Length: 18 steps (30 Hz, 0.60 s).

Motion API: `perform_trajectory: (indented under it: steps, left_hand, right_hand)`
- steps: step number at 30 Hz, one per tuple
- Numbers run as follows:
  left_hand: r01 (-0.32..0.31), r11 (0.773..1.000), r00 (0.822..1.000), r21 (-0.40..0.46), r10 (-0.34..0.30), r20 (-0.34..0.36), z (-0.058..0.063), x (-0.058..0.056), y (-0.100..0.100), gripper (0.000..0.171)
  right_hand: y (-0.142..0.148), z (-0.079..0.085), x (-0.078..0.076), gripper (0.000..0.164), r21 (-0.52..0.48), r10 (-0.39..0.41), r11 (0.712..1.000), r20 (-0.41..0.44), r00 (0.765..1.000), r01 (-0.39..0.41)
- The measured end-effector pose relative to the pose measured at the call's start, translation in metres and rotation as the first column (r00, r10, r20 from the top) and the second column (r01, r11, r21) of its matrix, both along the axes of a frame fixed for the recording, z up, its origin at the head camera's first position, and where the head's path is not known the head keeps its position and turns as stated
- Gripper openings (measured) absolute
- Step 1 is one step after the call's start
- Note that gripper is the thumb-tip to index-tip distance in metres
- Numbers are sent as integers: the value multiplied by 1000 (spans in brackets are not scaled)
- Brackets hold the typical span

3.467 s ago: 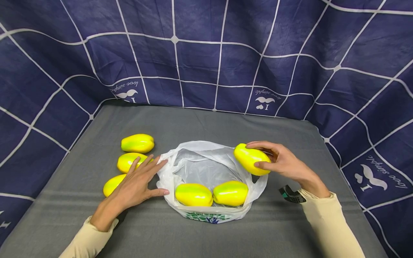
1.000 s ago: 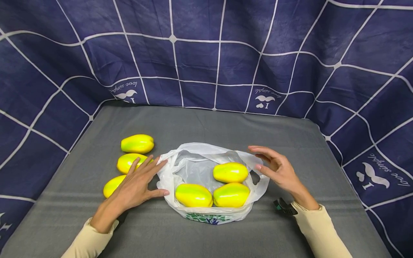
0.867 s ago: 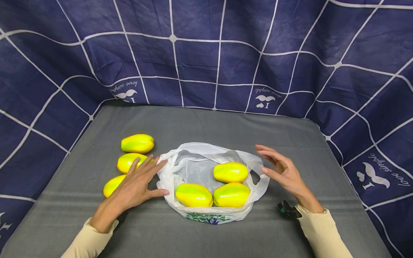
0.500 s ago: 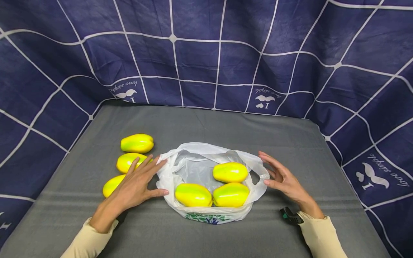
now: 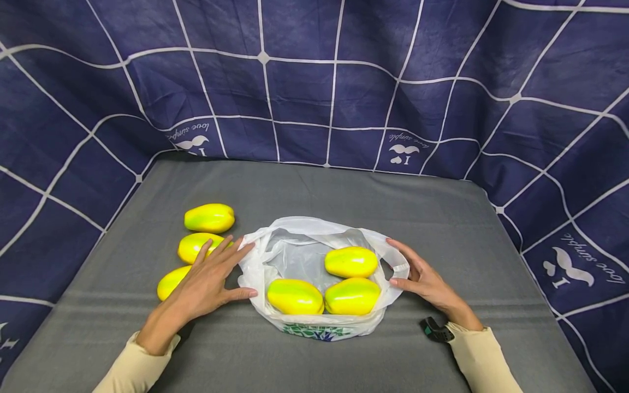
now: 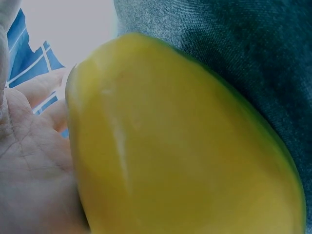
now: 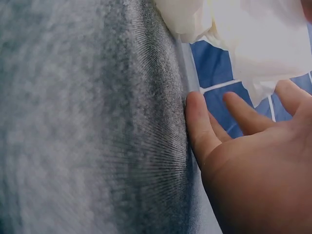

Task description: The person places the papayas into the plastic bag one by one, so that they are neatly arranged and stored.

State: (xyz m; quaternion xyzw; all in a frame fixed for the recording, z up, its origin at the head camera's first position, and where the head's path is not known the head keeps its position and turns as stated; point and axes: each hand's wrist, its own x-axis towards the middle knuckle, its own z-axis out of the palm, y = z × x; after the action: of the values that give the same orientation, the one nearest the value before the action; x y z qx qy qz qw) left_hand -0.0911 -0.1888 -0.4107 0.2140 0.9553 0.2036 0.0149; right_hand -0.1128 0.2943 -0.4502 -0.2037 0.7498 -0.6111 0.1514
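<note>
On a grey counter (image 5: 314,191) before a blue curtain (image 5: 295,93), a bag (image 5: 339,326) holds three yellow fruits (image 5: 295,297). The left hand (image 5: 203,286) spreads against the bag's left rim, the right hand (image 5: 432,284) at its right handle, both grips slack and empty; left of the bag lie three more fruits (image 5: 209,218).

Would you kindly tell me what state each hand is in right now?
Left hand: open, fingers spread at the left edge of the bag.
Right hand: open, fingers apart at the right edge of the bag.
</note>
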Motion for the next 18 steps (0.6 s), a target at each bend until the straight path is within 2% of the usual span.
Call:
perform_trajectory:
  steps: [10,18]
  left_hand:
    - [0,1000,1000,12,0,11,-1,0,0,99]
    - [13,999,1000,35,-13,-15,2,2,-1,96]
  right_hand:
    - [-3,0,-1,83,29,-4,1000,-9,1000,4]
    - [-3,0,0,84,51,-14,999,-10,1000,15]
